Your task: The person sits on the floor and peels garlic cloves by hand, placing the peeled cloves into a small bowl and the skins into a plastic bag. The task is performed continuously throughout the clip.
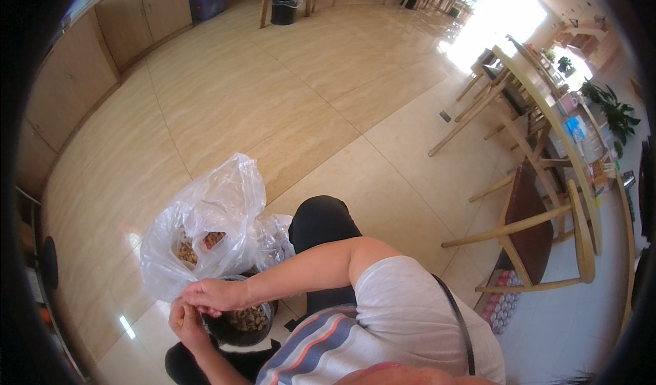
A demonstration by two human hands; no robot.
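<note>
My left hand (188, 324) and my right hand (215, 295) meet at the fingertips over the left rim of a dark bucket (238, 338). Between the left fingers shows a small yellowish piece (180, 322), possibly a peanut. My right fingers are bent against the left ones, and what they pinch is hidden. Inside the bucket lie peanut shells (250, 318). Just beyond the hands, a large clear plastic bag (220, 195) stands on the floor, its opening showing unshelled peanuts (187, 252) and a smaller bag with reddish kernels (212, 239).
Another crumpled clear bag (275, 236) rests beside my bent knee (324, 221). On the right are a wooden chair (528, 226), a long table (556, 118) and packs of cans (499, 303). Cabinets (123, 18) line the left; a lined bin (285, 11) stands farther off.
</note>
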